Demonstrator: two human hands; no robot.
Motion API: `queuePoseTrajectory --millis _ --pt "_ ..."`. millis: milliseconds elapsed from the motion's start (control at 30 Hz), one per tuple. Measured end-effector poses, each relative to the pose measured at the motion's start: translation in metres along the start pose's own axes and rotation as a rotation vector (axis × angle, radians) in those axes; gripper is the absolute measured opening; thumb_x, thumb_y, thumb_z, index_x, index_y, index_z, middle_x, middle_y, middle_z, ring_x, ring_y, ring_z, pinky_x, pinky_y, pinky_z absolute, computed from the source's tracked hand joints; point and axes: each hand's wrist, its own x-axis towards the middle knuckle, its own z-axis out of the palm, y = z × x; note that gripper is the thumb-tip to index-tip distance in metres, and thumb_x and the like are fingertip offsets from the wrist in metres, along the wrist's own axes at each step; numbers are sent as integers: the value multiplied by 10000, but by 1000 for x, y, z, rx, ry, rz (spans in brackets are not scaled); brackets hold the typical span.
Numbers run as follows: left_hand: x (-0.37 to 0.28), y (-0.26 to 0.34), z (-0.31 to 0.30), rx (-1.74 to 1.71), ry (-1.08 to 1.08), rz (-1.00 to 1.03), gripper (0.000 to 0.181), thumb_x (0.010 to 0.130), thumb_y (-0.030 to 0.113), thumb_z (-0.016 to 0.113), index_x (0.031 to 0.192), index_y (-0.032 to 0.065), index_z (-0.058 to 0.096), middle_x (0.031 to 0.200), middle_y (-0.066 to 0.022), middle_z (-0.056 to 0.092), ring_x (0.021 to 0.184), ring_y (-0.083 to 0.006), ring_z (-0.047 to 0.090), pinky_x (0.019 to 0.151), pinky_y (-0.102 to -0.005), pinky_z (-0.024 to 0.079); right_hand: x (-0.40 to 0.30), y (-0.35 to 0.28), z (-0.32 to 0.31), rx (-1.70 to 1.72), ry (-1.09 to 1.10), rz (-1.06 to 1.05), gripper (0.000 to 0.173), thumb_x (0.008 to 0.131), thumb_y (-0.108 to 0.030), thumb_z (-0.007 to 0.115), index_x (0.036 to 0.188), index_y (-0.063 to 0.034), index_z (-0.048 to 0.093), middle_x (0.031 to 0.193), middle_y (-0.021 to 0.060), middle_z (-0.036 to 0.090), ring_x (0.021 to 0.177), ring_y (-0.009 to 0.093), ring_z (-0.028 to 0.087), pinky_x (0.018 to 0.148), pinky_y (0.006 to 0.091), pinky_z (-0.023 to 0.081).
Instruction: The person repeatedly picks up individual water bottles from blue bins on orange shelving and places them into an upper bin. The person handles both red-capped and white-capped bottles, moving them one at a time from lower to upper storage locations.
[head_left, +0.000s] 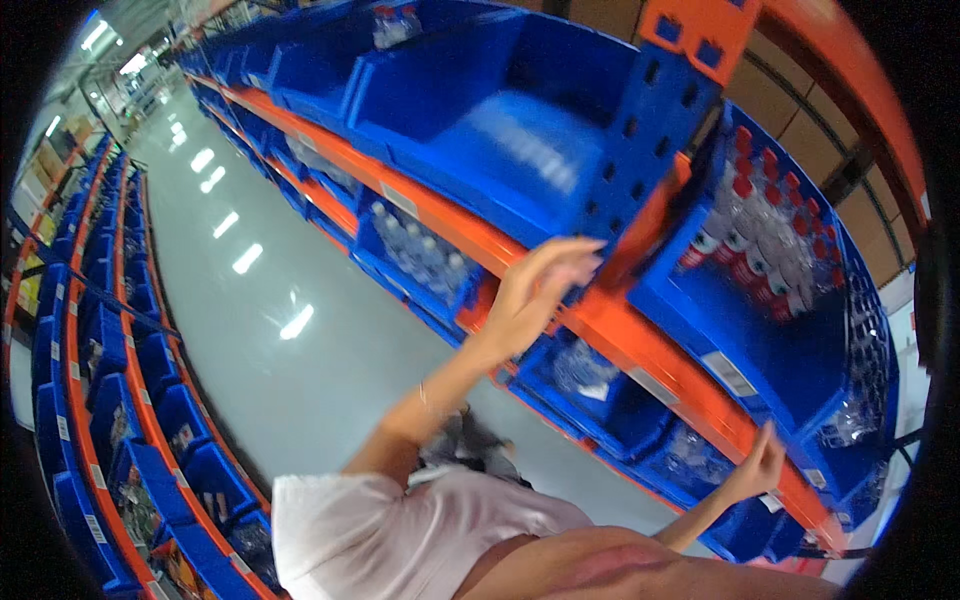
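My left hand (536, 300) is raised before the orange shelf beam (645, 341), close to the foot of a blue perforated upright (637, 142). Its fingers are bent and somewhat blurred, with nothing seen in them. Further right, my right hand (757, 466) is at the front of a large blue bin (765, 349), over the beam. Its fingertips are near the bin's lower edge; whether they touch it is not clear. Inside that bin stand clear bottles with red caps (772, 225). Left of the upright, another blue bin (480, 127) shows a bare floor.
Lower blue bins hold white-capped bottles (420, 247) and plastic-wrapped goods (581, 367). Brown cartons (795, 127) stand behind the upright. A grey aisle floor (247, 330) runs between this rack and an opposite rack of blue bins (157, 480).
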Motion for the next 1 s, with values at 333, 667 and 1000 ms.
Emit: queuePoseTrajectory --millis 333,667,1000 --pt "-50 -11 -215 -158 387 -453 566 980 494 336 1250 13 460 1098 -126 612 1019 -192 588 926 -327 445 -205 -154 142 166 -545 43 66 755 -16 726 781 32 690 722 130 670 638 186 616 640 295 476" --pt "-89 40 -393 -311 351 -435 576 998 435 303 1303 -37 425 1260 -201 537 1212 -261 497 1045 -366 355 -149 -435 309 492 -537 -711 199 816 -42 652 1012 -23 679 977 125 685 886 267 649 811 338 493" --pt "-82 19 -529 -754 414 -463 587 975 334 386 1402 -62 314 1472 -200 304 1380 -298 278 1140 -408 236 -16 -574 566 416 -725 -733 318 760 -102 668 1061 -3 636 918 142 678 840 228 653 771 337 525"
